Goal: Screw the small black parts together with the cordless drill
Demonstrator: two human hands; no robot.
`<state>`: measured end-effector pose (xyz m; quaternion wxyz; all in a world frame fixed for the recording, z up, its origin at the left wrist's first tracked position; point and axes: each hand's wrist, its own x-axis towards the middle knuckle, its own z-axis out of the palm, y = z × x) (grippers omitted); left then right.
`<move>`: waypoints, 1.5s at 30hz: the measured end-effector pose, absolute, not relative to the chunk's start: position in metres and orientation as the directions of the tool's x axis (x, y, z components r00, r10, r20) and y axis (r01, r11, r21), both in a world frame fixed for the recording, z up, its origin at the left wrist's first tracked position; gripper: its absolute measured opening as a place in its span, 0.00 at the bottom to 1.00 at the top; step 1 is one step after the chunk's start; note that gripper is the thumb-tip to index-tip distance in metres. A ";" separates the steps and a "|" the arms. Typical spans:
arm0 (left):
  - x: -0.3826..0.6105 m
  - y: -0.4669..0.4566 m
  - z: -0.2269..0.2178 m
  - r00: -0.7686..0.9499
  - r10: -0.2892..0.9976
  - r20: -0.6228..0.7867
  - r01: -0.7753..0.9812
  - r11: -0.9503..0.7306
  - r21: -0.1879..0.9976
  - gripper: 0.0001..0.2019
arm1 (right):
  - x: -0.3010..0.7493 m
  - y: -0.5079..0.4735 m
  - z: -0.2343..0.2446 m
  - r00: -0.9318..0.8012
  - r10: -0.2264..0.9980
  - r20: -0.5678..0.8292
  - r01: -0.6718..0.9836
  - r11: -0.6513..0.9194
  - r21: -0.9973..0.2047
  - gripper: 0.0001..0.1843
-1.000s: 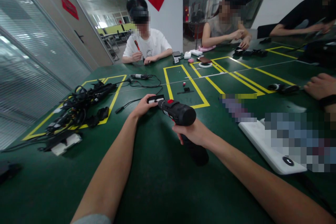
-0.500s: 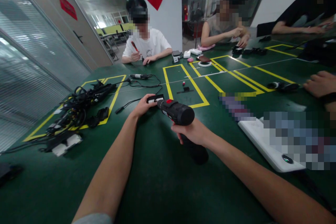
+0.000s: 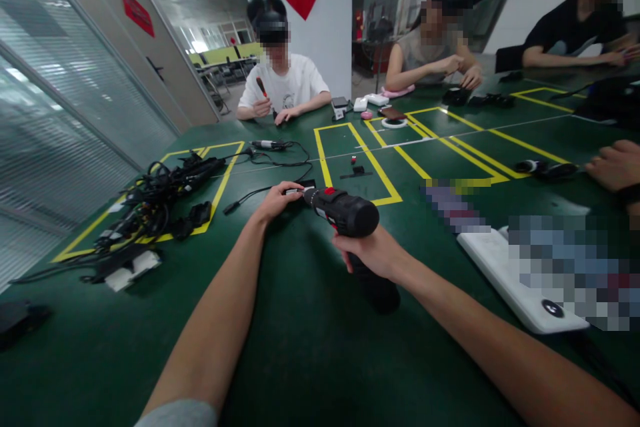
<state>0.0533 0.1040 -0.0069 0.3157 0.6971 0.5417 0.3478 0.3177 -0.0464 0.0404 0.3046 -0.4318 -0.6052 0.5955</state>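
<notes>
My right hand (image 3: pixel 376 252) is wrapped around the handle of a black cordless drill (image 3: pixel 345 209) with a red switch on top. The drill lies nearly level, its chuck pointing left and away from me. At its front end my left hand (image 3: pixel 278 203) has its fingers closed on a small black box (image 3: pixel 311 183) with a white label, resting on the table. The drill's nose covers part of the box, so I cannot tell whether the bit touches it. A black cable (image 3: pixel 245 199) with a plug lies just left of that hand.
Tangled black cables and adapters (image 3: pixel 165 197) lie at the left on the green table (image 3: pixel 295 347), which has yellow tape outlines. Small black parts (image 3: pixel 358 170) sit beyond the drill. A white device (image 3: pixel 520 280) is at the right. Co-workers sit opposite; another person's hand (image 3: pixel 615 163) rests at right.
The whole view has shifted slightly to the right and down. Both my hands keep nearly the same pose, with the drill's nose still at the box. The co-worker opposite holds their screwdriver more upright.
</notes>
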 end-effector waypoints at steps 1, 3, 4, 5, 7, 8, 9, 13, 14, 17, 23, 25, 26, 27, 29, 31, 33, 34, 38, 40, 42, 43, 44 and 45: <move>0.053 0.105 -0.008 0.167 0.976 0.138 0.531 -0.207 0.822 0.16 | 0.318 -0.046 0.040 -0.438 0.887 -0.149 0.157 -0.088 -0.984 0.06; 0.052 0.106 -0.010 0.173 0.976 0.135 0.515 -0.206 0.832 0.16 | 0.318 -0.047 0.041 -0.433 0.888 -0.154 0.164 -0.091 -0.982 0.06; 0.052 0.107 -0.011 0.181 0.974 0.137 0.507 -0.212 0.836 0.16 | 0.317 -0.047 0.041 -0.434 0.887 -0.154 0.172 -0.086 -0.981 0.06; 0.051 0.108 -0.012 0.190 0.972 0.140 0.502 -0.219 0.837 0.16 | 0.317 -0.048 0.042 -0.436 0.887 -0.155 0.184 -0.080 -0.980 0.06; 0.050 0.108 -0.012 0.200 0.969 0.146 0.503 -0.230 0.833 0.16 | 0.315 -0.049 0.044 -0.433 0.887 -0.160 0.215 -0.071 -0.974 0.08; 0.050 0.108 -0.012 0.202 0.968 0.149 0.508 -0.233 0.829 0.17 | 0.315 -0.049 0.045 -0.431 0.887 -0.164 0.226 -0.070 -0.972 0.09; 0.050 0.108 -0.011 0.201 0.968 0.149 0.513 -0.234 0.826 0.17 | 0.314 -0.049 0.046 -0.429 0.888 -0.166 0.230 -0.071 -0.971 0.09; 0.050 0.108 -0.010 0.200 0.969 0.145 0.522 -0.230 0.821 0.18 | 0.313 -0.050 0.045 -0.432 0.889 -0.150 0.209 -0.063 -0.976 0.05; 0.050 0.108 -0.010 0.202 0.969 0.144 0.526 -0.232 0.818 0.18 | 0.313 -0.049 0.045 -0.434 0.889 -0.148 0.210 -0.060 -0.976 0.04; 0.050 0.107 -0.009 0.205 0.968 0.143 0.537 -0.234 0.810 0.19 | 0.312 -0.049 0.044 -0.431 0.888 -0.159 0.214 -0.071 -0.974 0.02; 0.050 0.107 -0.011 0.191 0.972 0.134 0.524 -0.217 0.824 0.20 | 0.313 -0.048 0.043 -0.456 0.876 -0.158 0.187 -0.080 -0.979 0.03; 0.050 0.108 -0.012 0.189 0.972 0.136 0.527 -0.218 0.821 0.20 | 0.314 -0.047 0.042 -0.471 0.869 -0.154 0.171 -0.082 -0.982 0.03; 0.049 0.109 -0.012 0.190 0.972 0.135 0.532 -0.218 0.818 0.20 | 0.315 -0.046 0.042 -0.472 0.868 -0.155 0.174 -0.081 -0.981 0.03; 0.049 0.109 -0.012 0.192 0.972 0.134 0.538 -0.219 0.814 0.20 | 0.315 -0.046 0.041 -0.472 0.868 -0.158 0.185 -0.078 -0.980 0.03; 0.048 0.110 -0.012 0.204 0.970 0.132 0.549 -0.225 0.805 0.20 | 0.315 -0.045 0.042 -0.466 0.870 -0.160 0.203 -0.071 -0.977 0.05; 0.047 0.111 -0.012 0.213 0.968 0.134 0.556 -0.232 0.798 0.20 | 0.315 -0.046 0.043 -0.463 0.871 -0.164 0.203 -0.076 -0.976 0.04; 0.047 0.111 -0.012 0.215 0.967 0.137 0.558 -0.237 0.795 0.19 | 0.315 -0.047 0.043 -0.463 0.869 -0.175 0.191 -0.095 -0.977 0.06; 0.047 0.111 -0.012 0.214 0.967 0.139 0.557 -0.237 0.796 0.19 | 0.315 -0.047 0.044 -0.464 0.867 -0.180 0.189 -0.102 -0.977 0.07; 0.047 0.111 -0.012 0.207 0.969 0.132 0.559 -0.228 0.797 0.19 | 0.315 -0.047 0.043 -0.501 0.849 -0.168 0.196 -0.077 -0.978 0.14; 0.047 0.111 -0.013 0.201 0.971 0.126 0.562 -0.220 0.797 0.20 | 0.315 -0.047 0.043 -0.522 0.839 -0.154 0.196 -0.058 -0.979 0.17; 0.047 0.111 -0.013 0.197 0.972 0.130 0.559 -0.220 0.799 0.20 | 0.314 -0.048 0.045 -0.537 0.832 -0.142 0.185 -0.048 -0.982 0.18; 0.047 0.111 -0.013 0.197 0.971 0.134 0.556 -0.223 0.800 0.20 | 0.313 -0.048 0.046 -0.543 0.829 -0.135 0.177 -0.044 -0.983 0.18; 0.047 0.111 -0.013 0.199 0.970 0.138 0.554 -0.227 0.801 0.20 | 0.313 -0.049 0.048 -0.545 0.828 -0.130 0.174 -0.039 -0.984 0.17; 0.047 0.111 -0.013 0.200 0.970 0.141 0.554 -0.231 0.800 0.20 | 0.312 -0.050 0.050 -0.546 0.828 -0.129 0.179 -0.035 -0.983 0.16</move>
